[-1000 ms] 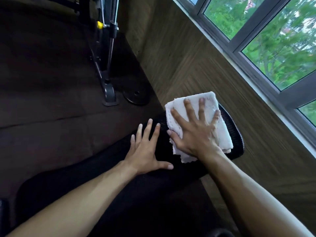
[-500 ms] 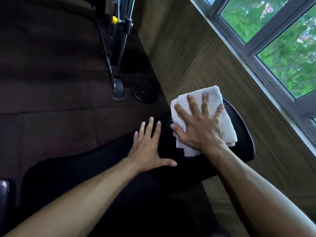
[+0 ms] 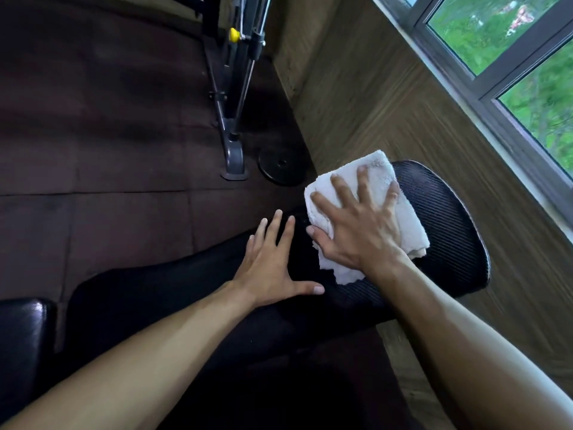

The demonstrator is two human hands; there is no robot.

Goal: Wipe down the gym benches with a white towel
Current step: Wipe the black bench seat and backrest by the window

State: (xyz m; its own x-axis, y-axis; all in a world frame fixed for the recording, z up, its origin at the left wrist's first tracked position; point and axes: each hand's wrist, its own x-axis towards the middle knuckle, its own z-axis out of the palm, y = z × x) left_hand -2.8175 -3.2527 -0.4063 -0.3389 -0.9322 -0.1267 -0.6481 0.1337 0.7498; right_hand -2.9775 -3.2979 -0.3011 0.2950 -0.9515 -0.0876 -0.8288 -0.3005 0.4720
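Note:
A black padded gym bench [image 3: 449,231] runs from the lower left to its rounded far end at centre right. A folded white towel [image 3: 375,172] lies on that far end. My right hand [image 3: 359,225] presses flat on the towel with fingers spread. My left hand [image 3: 269,259] rests flat on the bench pad just left of the towel, fingers straight and thumb out. Both forearms reach in from the bottom edge.
A grey machine leg with a foot [image 3: 232,156] and a yellow knob [image 3: 234,35] stands on the dark floor at upper centre. A black weight plate [image 3: 280,167] lies beside it. A wooden wall panel [image 3: 387,97] and windows [image 3: 511,57] lie to the right. Another black pad [image 3: 21,336] sits at the lower left.
My right hand has slid the towel a little back from the bench's far end toward the left, and more textured pad shows on the right. The left hand stays in place.

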